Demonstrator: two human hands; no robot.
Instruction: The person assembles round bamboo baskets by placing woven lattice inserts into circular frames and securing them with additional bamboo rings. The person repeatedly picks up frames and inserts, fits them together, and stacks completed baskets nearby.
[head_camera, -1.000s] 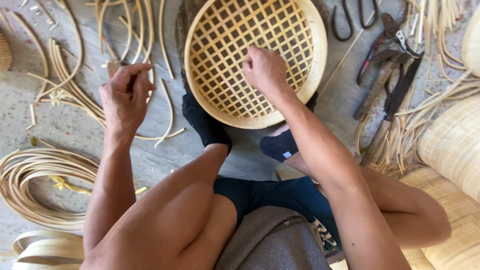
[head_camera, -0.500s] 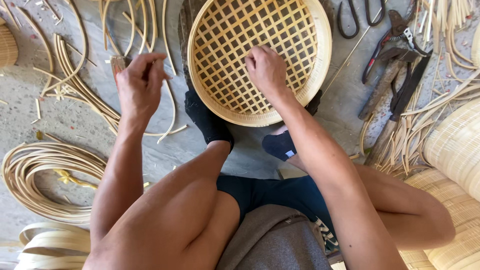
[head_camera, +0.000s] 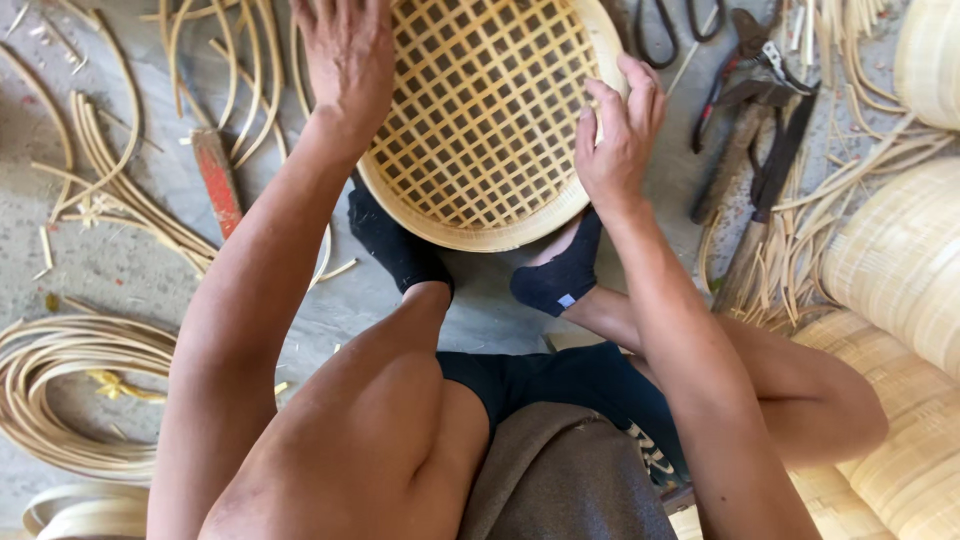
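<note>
The round bamboo tray (head_camera: 480, 120) lies on the concrete floor (head_camera: 120, 260) just beyond the person's two dark-socked feet (head_camera: 400, 245), its near rim almost touching them. Its open lattice base looks fully woven and the rim band runs unbroken around the part I can see, so the weaving seems done; what remains, I'd judge, is trimming or finishing at the edge. The right hand (head_camera: 620, 135) clasps the tray's right rim, fingers curled together over the band. The left hand (head_camera: 345, 60) rests on the tray's left edge, palm down; its fingers run out of view, so I cannot tell their set. Left of the tray lie loose bamboo strips (head_camera: 120, 190), a red-handled tool (head_camera: 218, 180) and a coil of cane (head_camera: 70, 390). Right of it sit scissors (head_camera: 665, 30), pliers and knives (head_camera: 750, 120), and stacked finished baskets (head_camera: 900, 300).
</note>
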